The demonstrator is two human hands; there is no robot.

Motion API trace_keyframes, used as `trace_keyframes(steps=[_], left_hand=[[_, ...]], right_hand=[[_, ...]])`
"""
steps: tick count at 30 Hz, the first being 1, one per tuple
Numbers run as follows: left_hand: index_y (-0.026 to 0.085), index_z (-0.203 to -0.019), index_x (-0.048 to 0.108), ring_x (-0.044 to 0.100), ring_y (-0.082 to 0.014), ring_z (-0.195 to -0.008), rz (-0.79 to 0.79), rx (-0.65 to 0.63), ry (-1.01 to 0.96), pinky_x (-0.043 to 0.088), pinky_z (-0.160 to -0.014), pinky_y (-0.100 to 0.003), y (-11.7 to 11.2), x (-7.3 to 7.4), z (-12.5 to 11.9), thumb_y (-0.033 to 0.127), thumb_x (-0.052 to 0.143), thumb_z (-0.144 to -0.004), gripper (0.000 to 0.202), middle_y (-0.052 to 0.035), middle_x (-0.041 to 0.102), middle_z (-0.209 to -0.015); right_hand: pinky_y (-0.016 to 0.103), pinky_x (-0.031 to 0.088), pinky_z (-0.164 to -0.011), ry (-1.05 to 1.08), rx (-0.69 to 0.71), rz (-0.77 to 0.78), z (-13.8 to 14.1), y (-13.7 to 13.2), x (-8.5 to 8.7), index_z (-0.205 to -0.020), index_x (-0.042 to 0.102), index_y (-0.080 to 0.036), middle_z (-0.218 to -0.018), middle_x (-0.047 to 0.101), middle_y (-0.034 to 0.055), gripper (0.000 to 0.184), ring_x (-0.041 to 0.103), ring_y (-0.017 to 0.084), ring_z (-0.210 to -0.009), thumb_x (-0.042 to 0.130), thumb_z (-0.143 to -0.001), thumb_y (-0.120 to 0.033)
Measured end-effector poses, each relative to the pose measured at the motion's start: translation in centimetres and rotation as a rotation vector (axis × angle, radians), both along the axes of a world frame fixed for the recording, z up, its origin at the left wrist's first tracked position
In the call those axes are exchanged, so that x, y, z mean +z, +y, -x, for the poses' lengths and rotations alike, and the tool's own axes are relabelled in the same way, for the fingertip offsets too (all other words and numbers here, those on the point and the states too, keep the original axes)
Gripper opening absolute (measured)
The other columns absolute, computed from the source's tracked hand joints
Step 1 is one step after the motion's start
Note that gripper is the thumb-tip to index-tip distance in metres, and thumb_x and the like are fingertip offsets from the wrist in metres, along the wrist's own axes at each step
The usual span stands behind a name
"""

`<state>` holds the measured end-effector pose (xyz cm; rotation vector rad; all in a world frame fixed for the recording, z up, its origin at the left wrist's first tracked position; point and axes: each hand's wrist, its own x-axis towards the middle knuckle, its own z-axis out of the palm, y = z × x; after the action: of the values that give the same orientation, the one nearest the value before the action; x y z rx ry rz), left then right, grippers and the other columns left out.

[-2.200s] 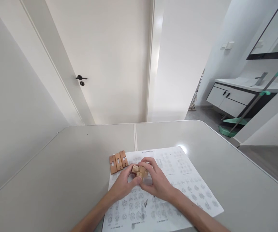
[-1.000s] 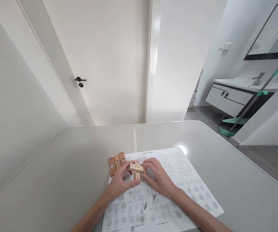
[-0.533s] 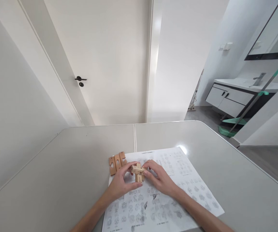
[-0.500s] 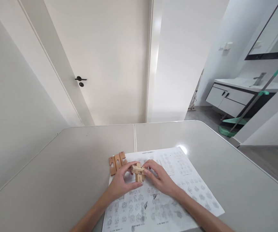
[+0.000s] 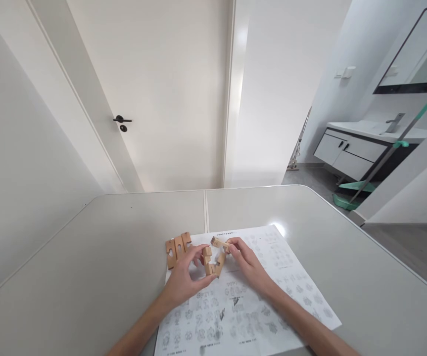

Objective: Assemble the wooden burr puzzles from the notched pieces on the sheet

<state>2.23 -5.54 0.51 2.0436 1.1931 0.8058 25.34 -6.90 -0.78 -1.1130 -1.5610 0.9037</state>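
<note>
While the left hand grips a notched block in its fingers above the printed sheet, a slanted block beside it, we note, head view: right hand, fingers pinching a bar by one end; three slotted pieces at the sheet's far-left corner.

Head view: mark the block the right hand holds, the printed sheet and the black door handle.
Block [image 5: 219, 243], held by the right hand [image 5: 249, 262]: head view, along its middle.
Printed sheet [image 5: 248, 296]: head view, printed area near its middle.
Black door handle [image 5: 124, 120]: head view, on its lever.
</note>
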Motion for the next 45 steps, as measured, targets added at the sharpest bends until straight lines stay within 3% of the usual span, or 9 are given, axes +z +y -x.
trace_keyframes(steps=[4,11,16,19,24,40,45], left_hand=[[0.028,-0.137,0.056,0.058,-0.0202,-0.080,-0.025,-0.029,0.081,0.049,-0.077,-0.033,0.0,0.0,0.0,0.043,0.076,-0.083,0.060,-0.0020,0.063,-0.092],[0.028,-0.140,0.054,0.057,-0.0204,-0.076,-0.080,-0.076,0.236,0.048,-0.070,-0.031,0.1,-0.3,0.4,0.036,0.071,-0.083,0.060,-0.0018,0.061,-0.087],[0.027,-0.137,0.058,0.062,-0.0275,-0.096,-0.117,-0.108,0.223,0.052,-0.087,-0.039,0.1,-0.2,0.2,0.036,0.074,-0.081,0.059,-0.0069,0.068,-0.104],[0.028,-0.136,0.058,0.062,-0.0291,-0.102,-0.131,-0.138,0.231,0.051,-0.094,-0.042,0.2,-0.1,0.1,0.038,0.074,-0.082,0.057,-0.0061,0.069,-0.102],[0.028,-0.135,0.058,0.061,-0.0288,-0.101,-0.149,-0.160,0.268,0.050,-0.095,-0.043,0.3,-0.6,0.2,0.044,0.074,-0.084,0.056,-0.0044,0.066,-0.097],[0.028,-0.136,0.054,0.062,-0.0264,-0.099,-0.191,-0.198,0.324,0.053,-0.088,-0.040,0.1,-0.5,-0.4,0.042,0.074,-0.085,0.057,-0.0045,0.064,-0.107],[0.029,-0.140,0.052,0.064,-0.0267,-0.105,-0.230,-0.186,0.325,0.056,-0.089,-0.039,0.1,-1.0,-0.3,0.041,0.073,-0.086,0.060,-0.0079,0.058,-0.125]], right_hand=[[0.034,0.053,-0.084,0.029,-0.040,0.025,-0.4,0.4,0.0,-0.106,0.059,-0.023,-0.095,0.065,0.0040,0.034,0.062,0.021,-0.090,0.036,-0.107,-0.049],[0.034,0.050,-0.070,-0.158,-0.111,-0.024,-0.8,0.7,-0.6,-0.084,0.053,-0.024,-0.079,0.058,0.0014,0.038,0.056,0.021,-0.074,0.028,-0.108,-0.039],[0.037,0.047,-0.074,-0.523,-0.029,-0.166,-0.5,0.7,-1.4,-0.075,0.047,-0.024,-0.074,0.056,0.0016,0.040,0.055,0.021,-0.071,0.027,-0.109,-0.030],[0.039,0.046,-0.080,-0.629,-0.023,-0.216,-0.3,0.9,-1.8,-0.079,0.049,-0.023,-0.078,0.060,0.0024,0.038,0.058,0.021,-0.075,0.028,-0.110,-0.028],[0.041,0.043,-0.086,-0.626,-0.107,-0.218,-0.1,1.0,-2.4,-0.090,0.054,-0.022,-0.088,0.067,0.0039,0.029,0.062,0.022,-0.082,0.033,-0.110,-0.029],[0.037,0.045,-0.079,-0.657,-0.213,-0.232,0.1,0.9,-2.7,-0.094,0.062,-0.021,-0.090,0.063,0.0060,0.026,0.058,0.023,-0.084,0.042,-0.108,-0.030],[0.036,0.043,-0.081,-0.657,-0.222,-0.211,0.1,1.0,-2.8,-0.093,0.062,-0.021,-0.089,0.068,0.0049,0.027,0.062,0.023,-0.084,0.041,-0.109,-0.028]])
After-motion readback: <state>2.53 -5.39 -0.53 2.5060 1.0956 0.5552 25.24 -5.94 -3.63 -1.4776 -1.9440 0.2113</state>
